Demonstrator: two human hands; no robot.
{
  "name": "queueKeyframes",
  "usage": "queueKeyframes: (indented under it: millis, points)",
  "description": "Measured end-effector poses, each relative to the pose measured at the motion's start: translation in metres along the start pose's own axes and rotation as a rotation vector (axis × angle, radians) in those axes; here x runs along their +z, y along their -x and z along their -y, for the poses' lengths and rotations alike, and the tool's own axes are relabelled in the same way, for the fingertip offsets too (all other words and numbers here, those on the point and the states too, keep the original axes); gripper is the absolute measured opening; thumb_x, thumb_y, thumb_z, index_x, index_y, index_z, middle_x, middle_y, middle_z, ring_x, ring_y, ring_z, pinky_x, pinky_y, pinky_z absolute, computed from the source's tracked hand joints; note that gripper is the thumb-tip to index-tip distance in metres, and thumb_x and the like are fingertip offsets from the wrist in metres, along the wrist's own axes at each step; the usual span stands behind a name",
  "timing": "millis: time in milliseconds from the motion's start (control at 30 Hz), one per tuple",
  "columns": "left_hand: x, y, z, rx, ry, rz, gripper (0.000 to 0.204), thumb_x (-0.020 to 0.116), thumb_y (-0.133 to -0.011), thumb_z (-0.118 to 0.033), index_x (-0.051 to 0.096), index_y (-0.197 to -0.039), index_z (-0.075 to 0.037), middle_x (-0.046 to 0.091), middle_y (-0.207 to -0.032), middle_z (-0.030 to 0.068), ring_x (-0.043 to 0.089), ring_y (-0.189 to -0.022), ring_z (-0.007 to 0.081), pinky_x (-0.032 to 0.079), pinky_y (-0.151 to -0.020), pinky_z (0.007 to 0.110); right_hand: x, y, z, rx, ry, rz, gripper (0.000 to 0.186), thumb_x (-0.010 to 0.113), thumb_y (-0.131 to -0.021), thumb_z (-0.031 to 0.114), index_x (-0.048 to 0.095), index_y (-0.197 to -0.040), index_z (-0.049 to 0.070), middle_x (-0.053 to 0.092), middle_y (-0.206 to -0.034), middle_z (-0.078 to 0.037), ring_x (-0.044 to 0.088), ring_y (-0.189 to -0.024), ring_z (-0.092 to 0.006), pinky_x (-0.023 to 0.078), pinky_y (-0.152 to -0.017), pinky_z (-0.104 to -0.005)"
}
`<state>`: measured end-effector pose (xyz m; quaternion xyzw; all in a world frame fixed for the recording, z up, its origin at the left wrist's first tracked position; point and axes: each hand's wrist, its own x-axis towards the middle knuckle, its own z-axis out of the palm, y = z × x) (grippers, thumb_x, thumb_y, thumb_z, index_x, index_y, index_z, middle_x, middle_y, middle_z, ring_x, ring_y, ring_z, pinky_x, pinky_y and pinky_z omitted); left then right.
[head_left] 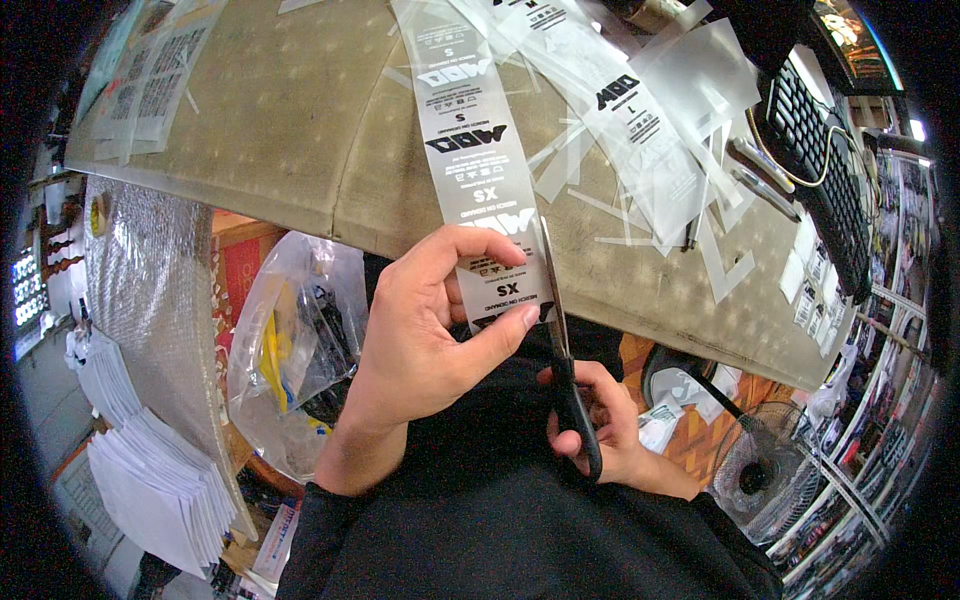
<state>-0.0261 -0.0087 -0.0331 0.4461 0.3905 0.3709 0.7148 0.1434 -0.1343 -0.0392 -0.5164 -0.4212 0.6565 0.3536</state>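
A long translucent strip of printed labels (pixel 483 165) runs from the far side of the table toward me, its near end hanging over the table's front edge. My left hand (pixel 425 320) pinches that near end between thumb and fingers. In my right hand (pixel 610 425) is a pair of black-handled scissors (pixel 573 405), fingers wrapped round the handles. The blades point away from me along the strip's right edge. Whether they touch the film I cannot tell.
More printed film sheets (pixel 640 120) and thin offcuts lie on the tan table (pixel 300 120). A black keyboard (pixel 815 165) stands at the right. Below are a clear plastic bag (pixel 290 350), a fan (pixel 765 475) and stacked white paper (pixel 160 490).
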Motion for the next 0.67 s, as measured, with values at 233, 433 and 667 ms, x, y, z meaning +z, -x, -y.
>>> queueKeyframes:
  millis: [233,433,667]
  points:
    - [0.001,-0.001,0.002,0.006,-0.034,-0.005,0.038,0.063,-0.070,0.011,0.048,-0.103,0.002,0.055,-0.098,0.0098,0.056,-0.090,0.0128,0.047,-0.079,0.024,0.004,0.002,0.001,0.078,-0.014,-0.040,0.072,0.067,-0.073,0.047,0.041,-0.116,-0.005,0.053,-0.083,-0.004,0.051,-0.056,-0.0071,0.040,-0.049,-0.0182]
    - [0.002,0.003,0.005,-0.037,-0.058,0.039,0.036,0.063,-0.072,0.010,0.048,-0.103,0.002,0.055,-0.098,0.0100,0.058,-0.091,0.0134,0.048,-0.079,0.025,0.001,-0.001,-0.001,0.035,-0.118,-0.054,0.061,0.073,-0.075,0.028,0.043,-0.119,-0.001,0.049,-0.070,0.002,0.039,-0.056,-0.0020,0.031,-0.047,-0.0188]
    - [0.005,0.003,0.015,0.049,-0.053,0.019,0.031,0.065,-0.072,0.004,0.052,-0.100,0.002,0.054,-0.096,0.0078,0.060,-0.086,0.0123,0.053,-0.071,0.024,0.001,0.000,0.002,0.108,-0.140,-0.068,0.063,0.072,-0.076,0.032,0.042,-0.120,-0.002,0.056,-0.087,-0.004,0.044,-0.066,-0.0036,0.036,-0.055,-0.0171]
